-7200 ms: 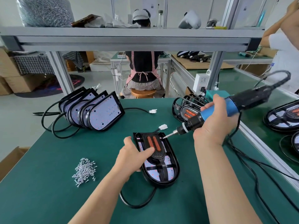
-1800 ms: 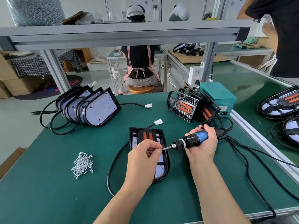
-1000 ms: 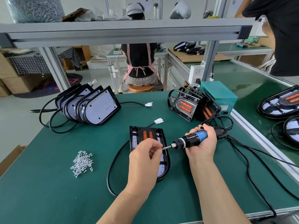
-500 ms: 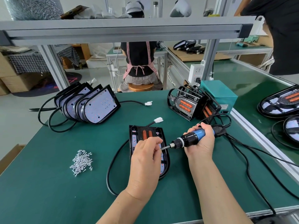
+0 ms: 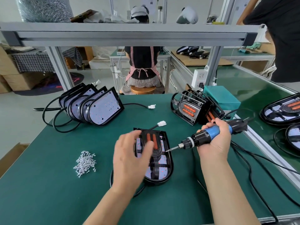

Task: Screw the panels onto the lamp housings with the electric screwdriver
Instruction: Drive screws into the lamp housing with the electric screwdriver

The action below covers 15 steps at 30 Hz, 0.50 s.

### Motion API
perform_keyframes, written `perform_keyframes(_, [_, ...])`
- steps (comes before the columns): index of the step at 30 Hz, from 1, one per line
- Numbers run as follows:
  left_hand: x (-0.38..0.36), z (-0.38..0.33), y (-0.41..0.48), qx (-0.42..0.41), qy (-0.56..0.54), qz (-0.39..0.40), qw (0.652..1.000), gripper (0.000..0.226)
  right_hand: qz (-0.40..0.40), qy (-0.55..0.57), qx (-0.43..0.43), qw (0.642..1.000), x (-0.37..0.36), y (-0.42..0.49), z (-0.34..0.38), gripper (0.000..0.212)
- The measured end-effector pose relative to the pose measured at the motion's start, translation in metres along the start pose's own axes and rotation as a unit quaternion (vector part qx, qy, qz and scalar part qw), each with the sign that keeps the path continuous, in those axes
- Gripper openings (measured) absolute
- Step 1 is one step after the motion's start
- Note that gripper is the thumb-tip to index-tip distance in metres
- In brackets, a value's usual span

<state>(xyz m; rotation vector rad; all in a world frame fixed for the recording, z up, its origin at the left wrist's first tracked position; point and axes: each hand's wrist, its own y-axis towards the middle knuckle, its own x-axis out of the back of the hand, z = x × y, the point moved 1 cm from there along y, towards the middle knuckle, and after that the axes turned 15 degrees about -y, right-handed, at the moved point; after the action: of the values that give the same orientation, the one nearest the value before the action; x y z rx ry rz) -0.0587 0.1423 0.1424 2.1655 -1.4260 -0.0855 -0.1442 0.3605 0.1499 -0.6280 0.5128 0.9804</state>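
Your right hand (image 5: 215,142) grips the screwdriver (image 5: 201,137), its bit at the housing's (image 5: 164,171) right rim. Your left hand (image 5: 129,159) is over it, fingers relaxed.

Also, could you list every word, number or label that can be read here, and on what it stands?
No text here can be read.
Sheets on the back wall: print too blurred.
Front lamp of the left stack: tiny dark marks on its board, too small.
Teal box: a pale label at its lower edge, unreadable.
Socket: no legible marking.
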Motion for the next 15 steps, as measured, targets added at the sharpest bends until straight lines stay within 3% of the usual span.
perform_keyframes(3, [0.012,0.021,0.019,0.202,-0.003,0.011,0.979,0.054,0.016,-0.048,0.065,0.997,-0.010,-0.009,0.011,0.014])
perform_keyframes(5, [0.009,0.030,0.022,0.266,-0.010,0.071,0.961,0.066,0.042,-0.083,0.119,0.988,-0.021,-0.018,0.018,0.015])
perform_keyframes(9, [0.005,0.041,0.025,0.318,-0.103,0.133,0.933,0.095,0.123,-0.180,0.218,0.951,-0.048,-0.040,0.025,0.011])
perform_keyframes(15, [0.004,0.047,0.022,0.311,-0.163,0.137,0.926,0.079,0.178,-0.287,0.248,0.908,-0.072,-0.055,0.011,0.014])
